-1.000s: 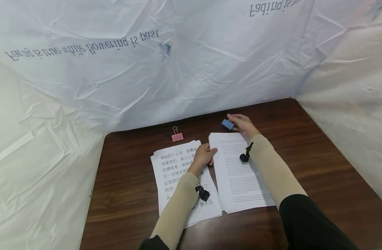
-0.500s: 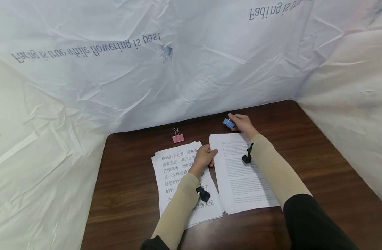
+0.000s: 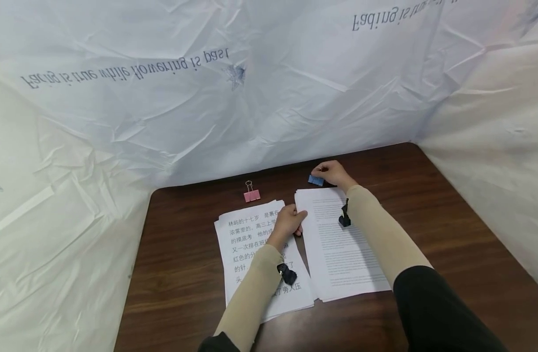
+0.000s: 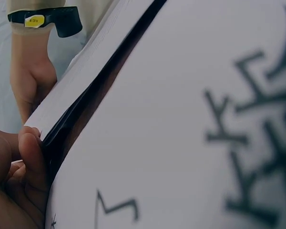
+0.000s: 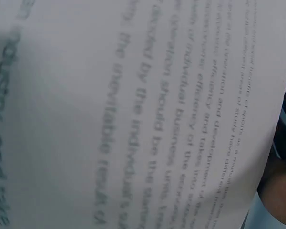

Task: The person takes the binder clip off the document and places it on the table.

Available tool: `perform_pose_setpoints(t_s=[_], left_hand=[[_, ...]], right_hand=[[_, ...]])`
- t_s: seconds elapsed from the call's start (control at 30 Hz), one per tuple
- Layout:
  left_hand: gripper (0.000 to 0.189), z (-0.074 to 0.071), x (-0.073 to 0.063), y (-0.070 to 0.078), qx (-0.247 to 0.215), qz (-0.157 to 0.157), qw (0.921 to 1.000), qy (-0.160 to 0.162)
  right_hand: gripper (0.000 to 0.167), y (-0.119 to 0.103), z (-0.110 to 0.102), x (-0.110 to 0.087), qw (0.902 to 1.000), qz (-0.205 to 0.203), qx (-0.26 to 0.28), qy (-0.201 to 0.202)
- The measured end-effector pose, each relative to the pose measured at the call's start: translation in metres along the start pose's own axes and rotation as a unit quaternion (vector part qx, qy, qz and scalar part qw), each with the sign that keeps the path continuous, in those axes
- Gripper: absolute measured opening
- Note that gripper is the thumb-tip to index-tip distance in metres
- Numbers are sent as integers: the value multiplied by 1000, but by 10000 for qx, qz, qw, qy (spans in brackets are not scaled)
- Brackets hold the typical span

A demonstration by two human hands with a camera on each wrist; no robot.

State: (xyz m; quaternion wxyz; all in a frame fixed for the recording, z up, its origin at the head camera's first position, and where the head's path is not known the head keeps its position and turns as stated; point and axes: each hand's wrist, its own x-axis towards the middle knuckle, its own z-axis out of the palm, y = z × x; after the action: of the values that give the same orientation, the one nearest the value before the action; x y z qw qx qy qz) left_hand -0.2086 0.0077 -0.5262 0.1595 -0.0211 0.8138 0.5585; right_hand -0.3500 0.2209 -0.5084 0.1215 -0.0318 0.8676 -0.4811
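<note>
In the head view two stacks of printed paper lie side by side. My left hand [image 3: 287,222] lies over the upper right of the large-print stack [image 3: 242,244] and pinches the upper left edge of the small-print stack [image 3: 352,264] between thumb and fingers; the left wrist view shows this pinch [image 4: 31,152] close up. Just beyond that stack's top edge, my right hand [image 3: 335,173] holds a blue binder clip [image 3: 315,180] by its handles, mostly covered by the fingers. The right wrist view shows mainly the small-print page [image 5: 133,114], with part of the hand at the right edge.
A pink binder clip [image 3: 252,196] rests on the dark wooden table [image 3: 176,254], behind the large-print stack. White wrinkled sheeting [image 3: 207,112] rises along the table's back and sides.
My right hand has shifted slightly left and turned, so the blue binder clip now sits lower under the fingers. The left hand keeps its hold, and the head view has shifted a little.
</note>
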Motion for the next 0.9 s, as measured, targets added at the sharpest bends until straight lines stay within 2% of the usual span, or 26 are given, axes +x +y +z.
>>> perform_pose_setpoints(t_s=[0.23,0.43,0.57,0.67,0.77,0.83,0.9], left_hand=[[30,0,3,0,21,16,10000,-54],[28,-1,4,-2,39,-30,10000,-37],[27,-1,6,-1,36,-16,10000,-37],[24,-2,8,1,0,1,10000,-48],[24,-4,8,2,-38,6,10000,-42],[25,-5,8,1,-60,-17,10000,-19],[26,-5,8,0,-84,-58,9999,17]], right_hand=[[49,3,6,1,9983,-423,364,147],[61,0,12,4,9982,-578,-141,73],[58,-8,13,2,9978,-566,-349,-38],[59,-12,12,-2,9962,-615,-614,88],[60,-13,12,-7,9911,-886,-920,370],[58,-17,11,-18,9851,-1173,-1160,481],[54,-23,11,-33,9795,-1412,-1402,327]])
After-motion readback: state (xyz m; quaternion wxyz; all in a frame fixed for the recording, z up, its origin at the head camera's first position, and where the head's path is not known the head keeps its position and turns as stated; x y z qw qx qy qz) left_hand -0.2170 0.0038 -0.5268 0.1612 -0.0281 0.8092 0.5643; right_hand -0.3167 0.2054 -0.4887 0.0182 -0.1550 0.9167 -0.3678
